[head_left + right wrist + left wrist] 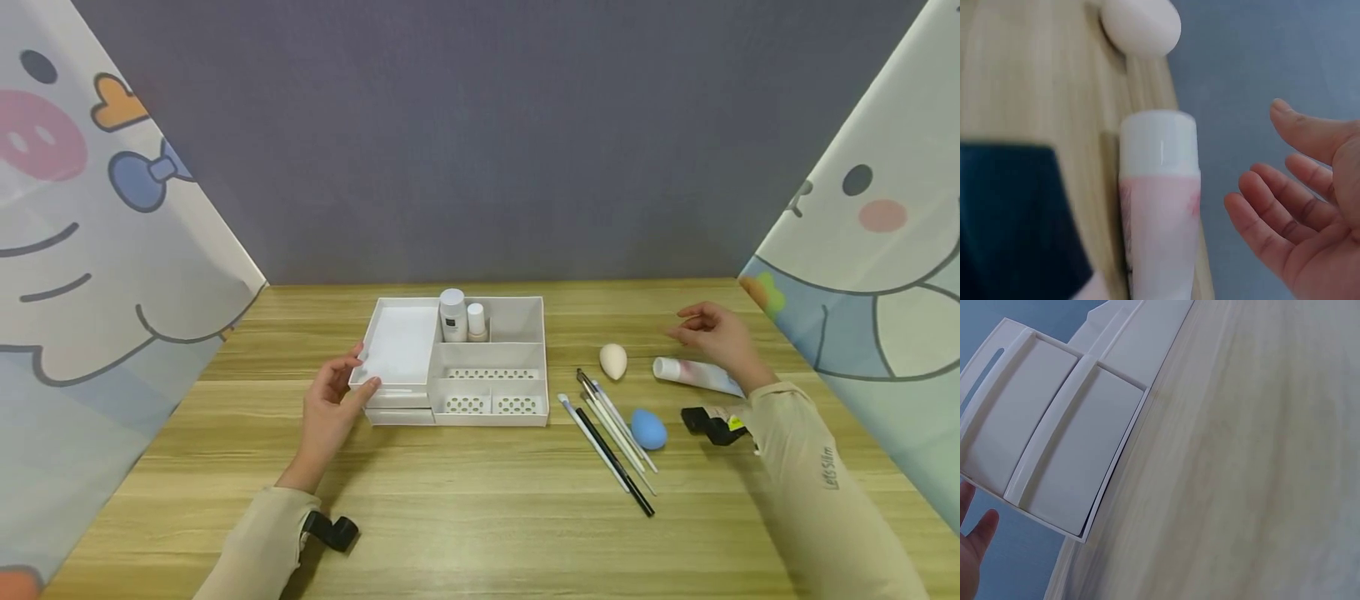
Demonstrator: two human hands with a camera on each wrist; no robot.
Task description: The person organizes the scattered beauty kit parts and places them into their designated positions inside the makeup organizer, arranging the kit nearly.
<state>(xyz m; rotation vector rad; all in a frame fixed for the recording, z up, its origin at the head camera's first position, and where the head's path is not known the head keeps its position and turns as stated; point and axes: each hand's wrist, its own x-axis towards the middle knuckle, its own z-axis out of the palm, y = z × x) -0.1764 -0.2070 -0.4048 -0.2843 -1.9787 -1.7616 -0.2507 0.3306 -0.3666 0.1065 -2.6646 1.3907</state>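
Step in hand, as far as we could judge: loading the white organizer [517,318], with the tube [696,376] probably the item being worked on. Two items were in already: white bottle [453,323] and small white-capped bottle [477,322], side by side along the rear. Rear-right compartment and perforated front slots had nothing in them.

Left grip [332,402] was at the organizer's left front corner, thumb and fingers apart, touching rather than clamping. We read that as steadying. Both drawers [1088,447] looked closed.

Right grip [716,340] held nothing: fingers loosely bent, thumb apart, just beyond the tube. The right wrist view showed a clear gap between them. Tube lay flat on the worktop [465,517], right of the organizer, cap toward it, tail end partly behind the forearm. Couldn't tell from one instant whether we were going in or coming off; cream sponge [613,361] was close enough to be a candidate too.

Next move, if tube: lower the hand, close round the body, lift clear of the sponge and the brushes [615,462], then carry left. Main risk we saw: its smooth round body rolling into the blue sponge [648,429].
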